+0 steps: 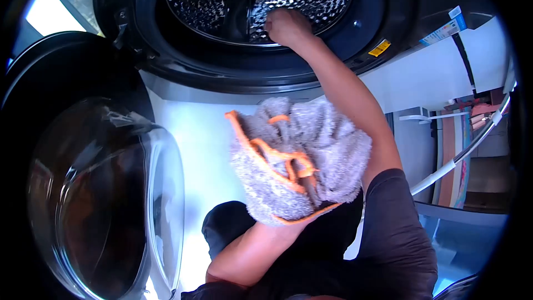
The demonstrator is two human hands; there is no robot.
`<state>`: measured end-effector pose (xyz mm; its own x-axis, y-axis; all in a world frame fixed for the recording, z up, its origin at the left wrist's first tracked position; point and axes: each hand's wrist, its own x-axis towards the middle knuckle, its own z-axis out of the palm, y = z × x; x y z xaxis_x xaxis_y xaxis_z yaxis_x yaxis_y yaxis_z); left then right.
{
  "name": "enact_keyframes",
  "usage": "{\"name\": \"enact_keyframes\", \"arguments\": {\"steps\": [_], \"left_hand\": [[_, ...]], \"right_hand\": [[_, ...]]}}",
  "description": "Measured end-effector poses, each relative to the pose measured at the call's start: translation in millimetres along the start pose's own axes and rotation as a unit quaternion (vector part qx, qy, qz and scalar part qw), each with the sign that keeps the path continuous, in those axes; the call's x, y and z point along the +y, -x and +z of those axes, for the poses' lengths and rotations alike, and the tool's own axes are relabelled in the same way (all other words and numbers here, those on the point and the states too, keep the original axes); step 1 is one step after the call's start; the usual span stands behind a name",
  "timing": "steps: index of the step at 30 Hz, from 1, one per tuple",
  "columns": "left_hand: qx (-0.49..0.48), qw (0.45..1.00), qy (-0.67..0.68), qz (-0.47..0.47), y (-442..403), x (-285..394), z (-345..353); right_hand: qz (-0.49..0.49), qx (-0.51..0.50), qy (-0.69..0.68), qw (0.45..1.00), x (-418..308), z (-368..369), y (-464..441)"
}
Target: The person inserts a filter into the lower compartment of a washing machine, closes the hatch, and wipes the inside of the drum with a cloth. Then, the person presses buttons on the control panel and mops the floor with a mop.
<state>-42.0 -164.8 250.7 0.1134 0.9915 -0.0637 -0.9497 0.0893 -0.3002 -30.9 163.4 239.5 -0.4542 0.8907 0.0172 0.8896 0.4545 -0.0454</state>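
A fluffy grey cleaning cloth with orange edging (311,161) is bunched up in front of the washing machine. My left wrist (280,232) comes up from below and goes under the cloth, which rests in my left hand; the fingers are hidden by the fabric. My right hand (288,26) is inside the lower front of the perforated metal drum (327,5), with its fingers curled in. Whether anything sits between those fingers cannot be made out.
The washing machine's round door (94,200) stands swung out on the left. A yellow label (380,48) is on the dark front and a blue-and-white sticker (444,30) to its right. A curved pale tube or rail (472,144) and stored items stand at right.
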Motion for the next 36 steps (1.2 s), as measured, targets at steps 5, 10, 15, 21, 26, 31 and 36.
{"name": "enact_keyframes", "arguments": {"steps": [5,10,15,21,26,31,36], "left_hand": [[-0.018,1.0,0.02,-0.001,5,-7,-3],[-0.096,0.986,0.128,-0.056,-1,-35,-16],[-0.182,0.934,0.254,-0.172,-10,-43,14],[-0.058,0.973,0.145,-0.172,-6,-42,18],[0.005,0.977,-0.04,-0.209,-9,-34,27],[0.028,0.964,-0.144,-0.22,-12,-29,29],[-0.027,0.979,-0.04,-0.198,-9,-32,15]], "right_hand": [[-0.068,-0.204,0.0,0.977,-17,32,-20],[-0.173,-0.11,-0.213,0.955,-32,27,22],[-0.306,0.126,-0.061,0.942,-38,64,93],[-0.262,0.09,0.099,0.956,-6,32,127],[-0.206,0.058,0.175,0.961,7,2,134],[-0.219,0.102,0.175,0.955,-1,13,135],[-0.233,0.101,0.129,0.959,1,9,132]]}}
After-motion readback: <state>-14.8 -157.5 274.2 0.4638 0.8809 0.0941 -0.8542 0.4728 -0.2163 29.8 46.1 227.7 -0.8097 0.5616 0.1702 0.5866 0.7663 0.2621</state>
